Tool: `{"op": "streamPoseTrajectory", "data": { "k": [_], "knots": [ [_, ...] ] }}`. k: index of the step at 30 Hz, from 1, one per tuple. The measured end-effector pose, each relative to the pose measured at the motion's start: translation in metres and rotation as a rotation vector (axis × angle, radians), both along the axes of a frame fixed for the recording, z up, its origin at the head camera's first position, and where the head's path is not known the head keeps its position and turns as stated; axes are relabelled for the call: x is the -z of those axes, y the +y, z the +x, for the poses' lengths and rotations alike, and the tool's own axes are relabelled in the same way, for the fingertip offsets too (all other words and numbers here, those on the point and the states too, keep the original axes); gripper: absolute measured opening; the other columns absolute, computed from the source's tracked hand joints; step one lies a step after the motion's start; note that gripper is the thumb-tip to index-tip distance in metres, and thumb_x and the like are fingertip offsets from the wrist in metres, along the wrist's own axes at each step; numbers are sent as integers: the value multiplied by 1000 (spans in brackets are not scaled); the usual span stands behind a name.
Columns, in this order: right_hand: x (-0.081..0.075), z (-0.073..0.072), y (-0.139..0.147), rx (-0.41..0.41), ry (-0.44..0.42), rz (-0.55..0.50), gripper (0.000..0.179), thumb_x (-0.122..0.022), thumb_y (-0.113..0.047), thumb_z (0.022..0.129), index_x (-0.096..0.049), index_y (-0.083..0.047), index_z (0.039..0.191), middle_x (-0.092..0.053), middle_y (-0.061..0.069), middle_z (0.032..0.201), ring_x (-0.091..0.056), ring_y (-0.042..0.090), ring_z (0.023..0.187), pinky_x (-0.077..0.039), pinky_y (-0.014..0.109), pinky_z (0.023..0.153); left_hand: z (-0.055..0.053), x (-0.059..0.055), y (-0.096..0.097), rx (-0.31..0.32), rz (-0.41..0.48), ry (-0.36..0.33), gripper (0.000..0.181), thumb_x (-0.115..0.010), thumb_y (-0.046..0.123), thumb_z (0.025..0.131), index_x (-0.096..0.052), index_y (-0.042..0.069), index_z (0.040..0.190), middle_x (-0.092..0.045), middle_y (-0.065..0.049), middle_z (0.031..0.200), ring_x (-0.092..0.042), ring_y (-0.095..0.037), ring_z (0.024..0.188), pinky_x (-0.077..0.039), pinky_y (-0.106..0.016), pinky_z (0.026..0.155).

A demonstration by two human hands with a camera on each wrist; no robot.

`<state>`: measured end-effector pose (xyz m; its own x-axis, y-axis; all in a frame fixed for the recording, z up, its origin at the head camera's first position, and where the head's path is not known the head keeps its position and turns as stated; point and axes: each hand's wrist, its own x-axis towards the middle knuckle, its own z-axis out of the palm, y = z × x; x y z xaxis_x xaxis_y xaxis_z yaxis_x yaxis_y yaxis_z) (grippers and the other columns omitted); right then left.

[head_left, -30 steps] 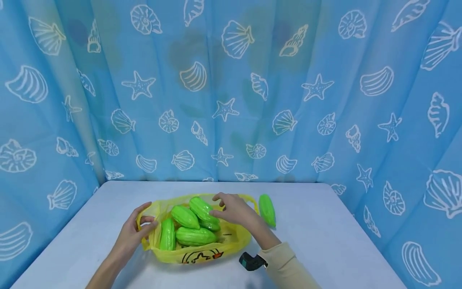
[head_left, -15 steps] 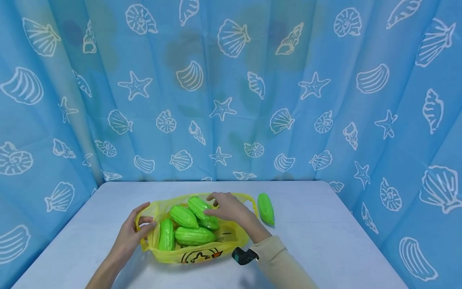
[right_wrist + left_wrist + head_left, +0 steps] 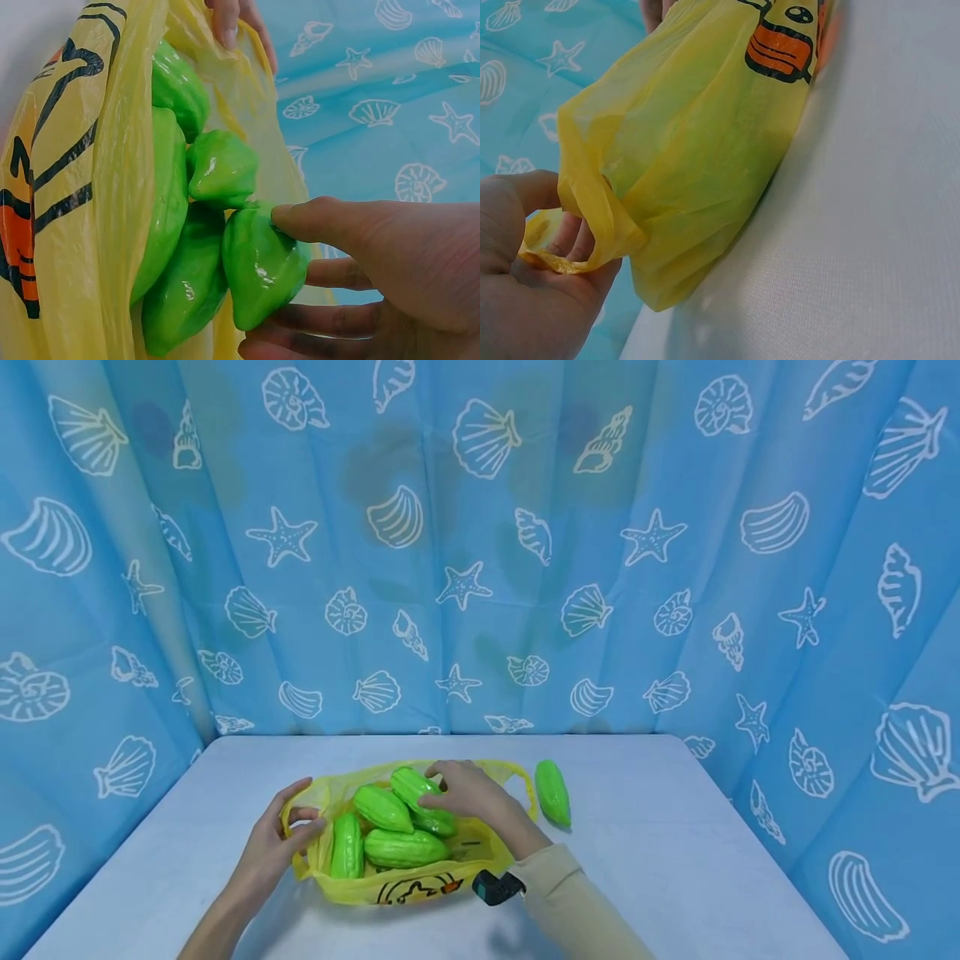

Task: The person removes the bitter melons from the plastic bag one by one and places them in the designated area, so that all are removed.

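Note:
A yellow plastic bag (image 3: 420,893) lies open on the table and holds several shiny green bitter melons (image 3: 407,850). My left hand (image 3: 273,843) holds the bag's left edge. In the left wrist view the left fingers (image 3: 564,240) are hooked through the yellow handle loop (image 3: 604,217). My right hand (image 3: 476,793) reaches inside and grips the uppermost bitter melon (image 3: 411,787) at its right end. In the right wrist view the thumb lies on this bitter melon (image 3: 262,266), with the other fingers bent behind and below it, partly hidden.
One more bitter melon (image 3: 552,795) lies on the white table (image 3: 675,860), just right of the bag. A blue curtain (image 3: 480,568) with white shell prints hangs behind the table and along its sides. A black device (image 3: 497,887) hangs at the right wrist.
My right hand has moved slightly left and closed in on the uppermost bitter melon. My left hand and the bag have hardly moved; the head view has shifted a little.

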<state>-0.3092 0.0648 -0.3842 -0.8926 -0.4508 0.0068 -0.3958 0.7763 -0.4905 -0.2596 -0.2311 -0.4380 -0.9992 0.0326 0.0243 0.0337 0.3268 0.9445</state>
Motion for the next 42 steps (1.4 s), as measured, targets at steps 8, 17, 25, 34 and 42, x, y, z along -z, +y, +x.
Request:
{"op": "streamPoseTrajectory", "data": {
  "k": [8, 17, 25, 34, 42],
  "knots": [
    [2, -2, -5, 2, 10, 31, 54, -65, -42, 93, -57, -10, 136, -62, 6, 133, -62, 23, 116, -52, 37, 94, 1, -2, 1, -12, -7, 1, 76, -65, 37, 93, -22, 25, 155, -59, -6, 112, -56, -10, 84, -48, -31, 70],
    [-3, -2, -11, 25, 4, 43, 52, -65, -41, 93, -59, -10, 134, -64, 6, 131, -59, 26, 117, -51, 37, 91, 1, -2, 1, -11, -4, 5, 75, -65, 35, 94, -21, 26, 154, -58, -5, 111, -55, -10, 83, -48, -30, 70],
    [-6, -3, -12, 32, 5, 54, 51, -67, -40, 92, -61, -9, 132, -65, 6, 128, -60, 26, 112, -52, 36, 87, 0, -1, 0, -9, 3, 14, 74, -65, 37, 94, -22, 26, 154, -58, -5, 111, -56, -11, 83, -48, -31, 70],
    [-3, -5, -12, 32, -5, 35, 50, -67, -40, 92, -61, -10, 132, -65, 6, 129, -56, 29, 119, -51, 39, 89, 0, -1, 1, -12, 14, 9, 74, -65, 36, 94, -23, 27, 153, -57, -5, 111, -56, -11, 83, -48, -32, 70],
    [-2, -5, -12, 35, -3, 30, 50, -67, -39, 92, -61, -10, 131, -65, 6, 129, -56, 29, 119, -51, 39, 90, 0, -2, 1, -20, 7, 0, 74, -65, 36, 94, -22, 26, 154, -58, -4, 111, -56, -11, 84, -49, -32, 71]
  ]
}}
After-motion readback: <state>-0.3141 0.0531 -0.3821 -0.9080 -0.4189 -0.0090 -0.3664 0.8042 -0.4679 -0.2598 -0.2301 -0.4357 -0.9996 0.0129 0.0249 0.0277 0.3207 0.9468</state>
